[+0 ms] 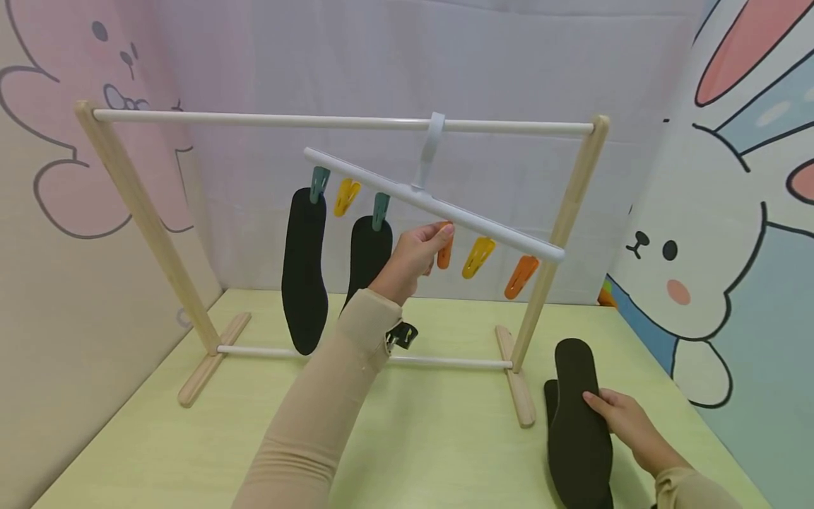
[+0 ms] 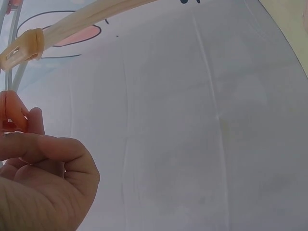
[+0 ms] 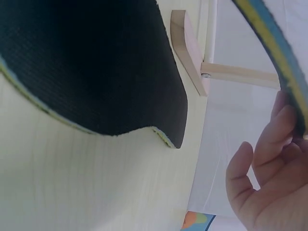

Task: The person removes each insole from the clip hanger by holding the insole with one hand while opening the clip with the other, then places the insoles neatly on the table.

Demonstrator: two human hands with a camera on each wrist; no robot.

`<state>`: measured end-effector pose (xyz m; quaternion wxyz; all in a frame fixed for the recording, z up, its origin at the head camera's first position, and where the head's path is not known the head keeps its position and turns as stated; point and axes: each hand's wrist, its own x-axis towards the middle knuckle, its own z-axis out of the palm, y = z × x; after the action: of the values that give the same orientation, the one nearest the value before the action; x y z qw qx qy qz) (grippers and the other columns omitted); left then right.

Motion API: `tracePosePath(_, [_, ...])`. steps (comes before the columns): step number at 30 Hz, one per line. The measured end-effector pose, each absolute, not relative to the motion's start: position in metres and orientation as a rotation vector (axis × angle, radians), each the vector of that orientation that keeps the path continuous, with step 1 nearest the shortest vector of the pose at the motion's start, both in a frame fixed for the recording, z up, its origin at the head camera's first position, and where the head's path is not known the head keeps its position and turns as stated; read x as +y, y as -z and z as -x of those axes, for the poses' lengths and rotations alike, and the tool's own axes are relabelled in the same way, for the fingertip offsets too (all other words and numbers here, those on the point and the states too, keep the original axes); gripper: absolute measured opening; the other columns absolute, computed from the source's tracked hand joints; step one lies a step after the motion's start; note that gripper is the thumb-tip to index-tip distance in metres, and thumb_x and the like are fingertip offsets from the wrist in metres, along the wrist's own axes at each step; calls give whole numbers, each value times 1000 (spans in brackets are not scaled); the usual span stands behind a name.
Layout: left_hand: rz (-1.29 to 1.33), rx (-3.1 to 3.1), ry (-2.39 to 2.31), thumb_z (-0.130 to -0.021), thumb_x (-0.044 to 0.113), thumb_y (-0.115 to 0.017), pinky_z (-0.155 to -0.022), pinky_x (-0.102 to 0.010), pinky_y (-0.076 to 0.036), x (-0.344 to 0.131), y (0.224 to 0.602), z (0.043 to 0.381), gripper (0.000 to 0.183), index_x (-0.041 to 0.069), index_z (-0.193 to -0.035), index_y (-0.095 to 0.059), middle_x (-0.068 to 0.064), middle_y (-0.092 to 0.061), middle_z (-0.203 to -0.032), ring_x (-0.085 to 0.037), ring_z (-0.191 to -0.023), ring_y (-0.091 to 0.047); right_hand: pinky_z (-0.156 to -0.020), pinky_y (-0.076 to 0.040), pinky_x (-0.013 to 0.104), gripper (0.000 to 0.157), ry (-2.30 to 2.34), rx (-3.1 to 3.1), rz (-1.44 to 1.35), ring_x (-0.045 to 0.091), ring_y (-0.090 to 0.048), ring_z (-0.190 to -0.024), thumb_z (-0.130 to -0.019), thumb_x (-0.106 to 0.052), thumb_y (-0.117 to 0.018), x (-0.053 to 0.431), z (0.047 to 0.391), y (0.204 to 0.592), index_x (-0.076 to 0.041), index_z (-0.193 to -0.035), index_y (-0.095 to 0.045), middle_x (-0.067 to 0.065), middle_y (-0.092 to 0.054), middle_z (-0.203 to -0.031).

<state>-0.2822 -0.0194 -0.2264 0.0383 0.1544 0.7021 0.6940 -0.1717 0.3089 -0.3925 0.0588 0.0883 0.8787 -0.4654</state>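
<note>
My left hand [image 1: 412, 256] pinches an orange clothespin [image 1: 444, 253] under the tilted white hanger bar [image 1: 381, 185]. That clothespin [image 2: 15, 113] also shows at the fingertips in the left wrist view. Two black insoles hang from green clothespins [image 1: 319, 184] on the bar's higher left side: one insole [image 1: 304, 276] in full view, the other [image 1: 367, 251] partly behind my hand and sleeve. Low on the right, my right hand [image 1: 626, 424] grips a black insole [image 1: 579, 431] by its edge, thumb on top. Beneath it, another insole [image 3: 106, 72] lies on the table, mostly covered in the head view.
The hanger's hook [image 1: 432, 145] goes over the top rail [image 1: 267, 120] of a wooden-post rack. Yellow clothespins [image 1: 478, 257] and another orange clothespin [image 1: 521, 277] hang from the bar. The rack's feet [image 1: 518, 389] rest on the pale table [image 1: 445, 438]; cartoon-printed walls enclose it.
</note>
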Motion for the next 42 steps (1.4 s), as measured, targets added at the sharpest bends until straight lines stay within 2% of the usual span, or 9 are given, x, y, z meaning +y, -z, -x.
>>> tracePosePath(11, [-487, 2135, -2144, -99, 31, -53, -53, -25, -23, -21, 228, 282, 29, 4, -91, -62, -1, -46, -58, -13, -46, -26, -80, -50, 42, 49, 1382, 2657, -249, 15, -63, -80, -104, -29, -42, 314, 176, 392, 17, -119, -52, 10, -67, -92])
tracePosePath(21, [-497, 2122, -2143, -98, 32, -53, -57, -25, -26, -23, 228, 282, 31, 3, -100, -63, -2, -46, -60, -13, -48, -27, -78, -50, 41, 47, 1365, 2672, -244, 13, -62, -79, -103, -28, -42, 318, 180, 391, 16, -114, -55, 9, -67, -90])
tracePosePath(31, [-564, 2135, -2141, -99, 30, -52, -55, -24, -26, -24, 227, 283, 30, 3, -91, -61, -2, -46, -59, -14, -47, -26, -80, -49, 44, 48, 1362, 2650, -240, 14, -62, -78, -104, -29, -41, 319, 184, 389, 16, -114, -55, 7, -67, -89])
tracePosePath(36, [-566, 2134, -2132, -99, 31, -52, -55, -24, -26, -24, 228, 282, 31, 5, -83, -59, -2, -46, -59, -14, -47, -27, -76, -50, 40, 47, 1355, 2651, -234, 14, -62, -77, -103, -28, -41, 319, 184, 392, 16, -112, -56, 7, -67, -87])
tracePosePath(42, [-605, 2126, -2124, -100, 29, -52, -55, -24, -25, -23, 228, 282, 32, 5, -79, -56, -2, -46, -59, -14, -48, -26, -82, -48, 47, 49, 1271, 2700, -208, 23, -62, -88, -103, -30, -42, 318, 184, 393, 16, -117, -54, 14, -67, -96])
